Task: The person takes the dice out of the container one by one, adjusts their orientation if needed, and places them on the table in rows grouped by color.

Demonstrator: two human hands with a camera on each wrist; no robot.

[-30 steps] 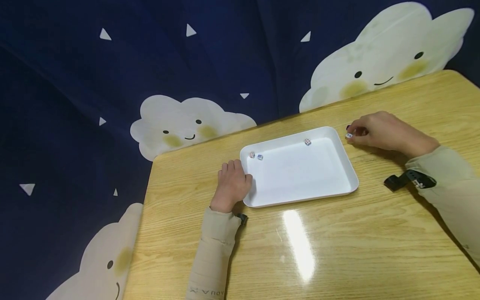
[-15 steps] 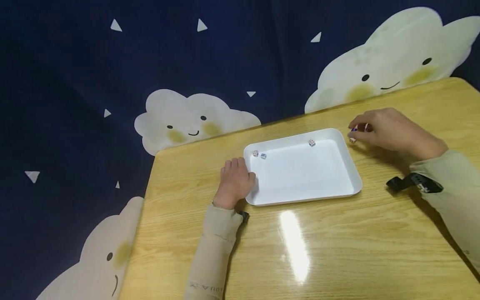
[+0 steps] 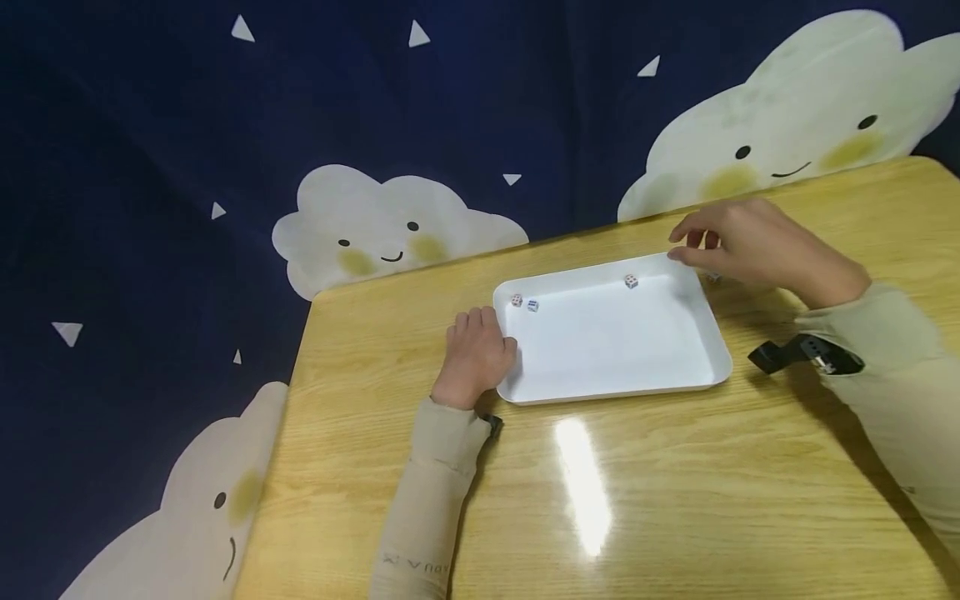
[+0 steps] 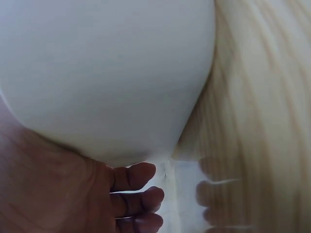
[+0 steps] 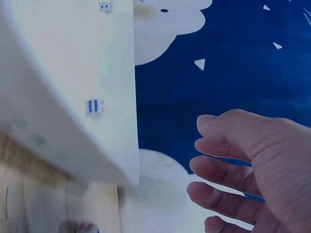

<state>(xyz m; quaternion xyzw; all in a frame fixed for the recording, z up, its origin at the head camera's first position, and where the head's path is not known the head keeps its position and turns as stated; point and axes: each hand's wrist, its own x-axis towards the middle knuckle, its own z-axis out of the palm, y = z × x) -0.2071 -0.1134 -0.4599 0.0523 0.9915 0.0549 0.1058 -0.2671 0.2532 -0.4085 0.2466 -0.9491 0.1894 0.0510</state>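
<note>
Wooden table (image 3: 690,483): left hand (image 3: 475,357) grips white tray (image 3: 611,346); right hand (image 3: 757,247) half curled, any hold unclear.

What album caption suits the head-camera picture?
Left hand grips a white rectangular tray holding three spotted white dice; right hand hovers at its far right corner.

You face a dark-blue backdrop (image 3: 150,125) — white clouds (image 3: 390,200) with smiles and yellow cheeks, small white triangles (image 3: 242,30) scattered around them. Below it, your wood table (image 3: 360,375) shows fine grain — and a bright glare (image 3: 583,487).
</note>
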